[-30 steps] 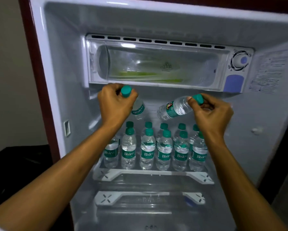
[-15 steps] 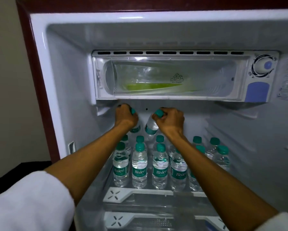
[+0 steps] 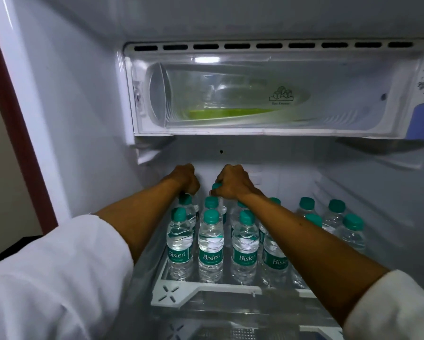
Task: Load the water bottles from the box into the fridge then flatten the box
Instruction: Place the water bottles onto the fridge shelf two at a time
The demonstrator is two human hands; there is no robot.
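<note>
Fridge shelf (image 3: pixel 206 289): eleven bottles (image 3: pixel 211 244), two hands (image 3: pixel 233 181).

Both arms outstretched, left hand (image 3: pixel 185 179) and right hand (image 3: pixel 233 182) curled, apparently gripping.

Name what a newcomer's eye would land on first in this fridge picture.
First, the two bare forearms reaching deep inside, left hand and right hand curled over bottles at the back of the shelf. Next, the rows of green-capped Bisleri bottles standing on that shelf. Above them sits the clear freezer door.
</note>
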